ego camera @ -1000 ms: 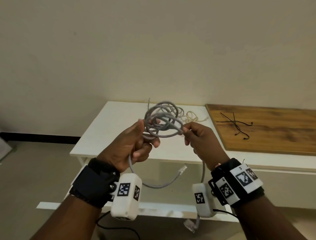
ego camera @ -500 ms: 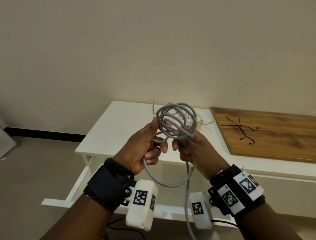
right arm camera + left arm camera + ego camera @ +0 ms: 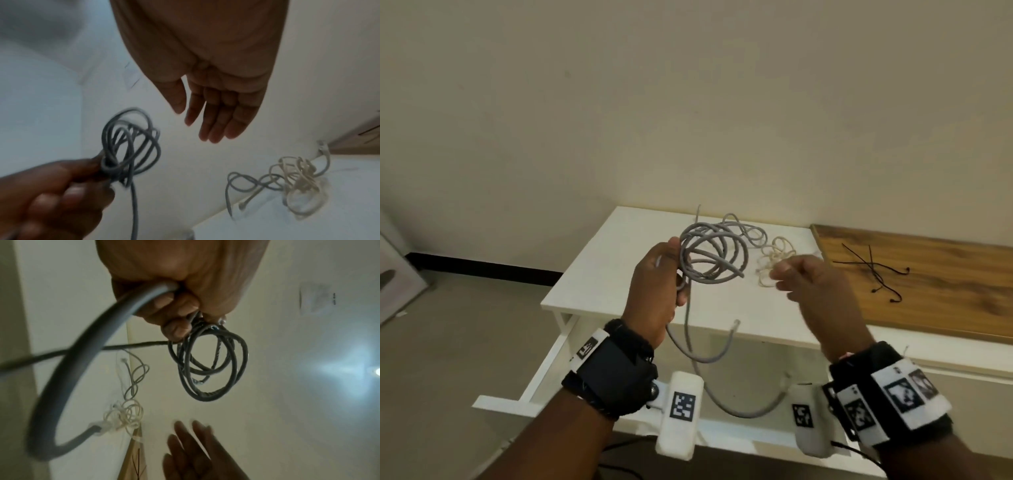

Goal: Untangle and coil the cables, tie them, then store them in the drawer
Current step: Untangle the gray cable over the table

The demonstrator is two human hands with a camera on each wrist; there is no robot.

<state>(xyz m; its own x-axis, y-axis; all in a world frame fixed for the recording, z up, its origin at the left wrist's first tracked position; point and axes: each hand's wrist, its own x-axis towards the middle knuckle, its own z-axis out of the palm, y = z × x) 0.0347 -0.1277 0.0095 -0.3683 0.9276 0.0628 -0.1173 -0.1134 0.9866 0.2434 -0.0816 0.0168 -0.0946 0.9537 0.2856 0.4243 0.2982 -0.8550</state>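
My left hand (image 3: 659, 274) grips a coil of grey cable (image 3: 710, 253) in the air above the white table (image 3: 592, 274); the coil (image 3: 209, 363) hangs from the curled fingers (image 3: 174, 308). Two loose ends of the grey cable (image 3: 705, 356) dangle below the hand, one with a clear plug. My right hand (image 3: 804, 277) is to the right of the coil, apart from it, fingers (image 3: 213, 118) straight and empty. A cream cable (image 3: 774, 260) lies tangled on the table with another thin grey cable (image 3: 246, 180).
A wooden board (image 3: 928, 274) to the right of the table carries thin black ties (image 3: 873, 270). Below the tabletop an open white drawer (image 3: 544, 370) sticks out toward me. A wall stands right behind the table.
My right hand has let go of the coil and moved right, opening. The left hand keeps the coil, and the free ends now hang loose below it.
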